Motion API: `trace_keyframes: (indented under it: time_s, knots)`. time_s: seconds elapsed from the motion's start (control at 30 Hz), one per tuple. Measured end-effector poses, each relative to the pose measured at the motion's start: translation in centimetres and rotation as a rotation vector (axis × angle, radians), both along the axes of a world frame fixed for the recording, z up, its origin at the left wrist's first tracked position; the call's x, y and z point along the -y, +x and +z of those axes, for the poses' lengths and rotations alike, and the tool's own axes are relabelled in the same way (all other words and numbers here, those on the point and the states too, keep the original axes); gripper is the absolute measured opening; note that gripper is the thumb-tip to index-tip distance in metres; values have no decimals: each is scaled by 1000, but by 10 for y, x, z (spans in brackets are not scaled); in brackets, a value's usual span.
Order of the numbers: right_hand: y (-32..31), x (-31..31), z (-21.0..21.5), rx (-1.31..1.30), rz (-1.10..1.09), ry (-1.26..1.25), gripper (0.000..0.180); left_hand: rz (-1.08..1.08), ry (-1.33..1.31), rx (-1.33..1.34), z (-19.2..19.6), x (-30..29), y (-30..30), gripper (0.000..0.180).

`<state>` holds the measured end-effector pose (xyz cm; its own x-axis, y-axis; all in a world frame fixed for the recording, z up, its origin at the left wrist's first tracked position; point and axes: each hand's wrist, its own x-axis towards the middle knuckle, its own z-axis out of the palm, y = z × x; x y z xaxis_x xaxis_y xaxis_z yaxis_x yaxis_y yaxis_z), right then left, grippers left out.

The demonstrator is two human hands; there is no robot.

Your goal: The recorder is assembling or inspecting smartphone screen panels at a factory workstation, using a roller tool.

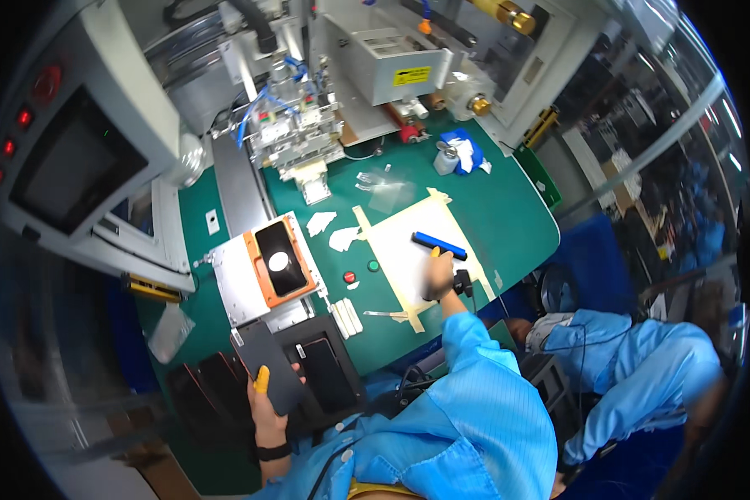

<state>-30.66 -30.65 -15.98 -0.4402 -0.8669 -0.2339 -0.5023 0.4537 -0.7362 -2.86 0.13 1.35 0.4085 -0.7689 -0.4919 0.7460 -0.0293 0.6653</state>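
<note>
My left hand [268,417] grips a dark, flat, phone-shaped panel [268,367] by its edges, thumb on its face; a yellow cot covers the thumb. It is tilted above a black tray [354,379] that holds another phone-shaped piece [325,375]. My right hand [438,275], partly blurred, is closed over the white sheet [400,242], at the middle of a blue roller [450,248]. A yellow finger cot shows against the roller; its handle is hidden by the hand. Tan tape borders the sheet.
An orange-framed fixture [258,271] carries a phone-shaped piece with a white round spot. Behind it stands a machine head [296,125]. A control screen [79,162] is at left. Red [349,277] and green [373,266] buttons sit mid-table. A co-worker's blue sleeve [642,375] is at right.
</note>
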Motion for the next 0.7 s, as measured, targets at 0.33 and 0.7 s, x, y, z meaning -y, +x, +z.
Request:
trace_keyframes:
  time_s: [0.33,0.7]
  knots:
    - [28,-83,-7,-4,136,106,48,81,-66,35,10,11,-7,34]
    - [121,-212,81,114,1172,-164,41,507,479,1002,-34,-108,112,23]
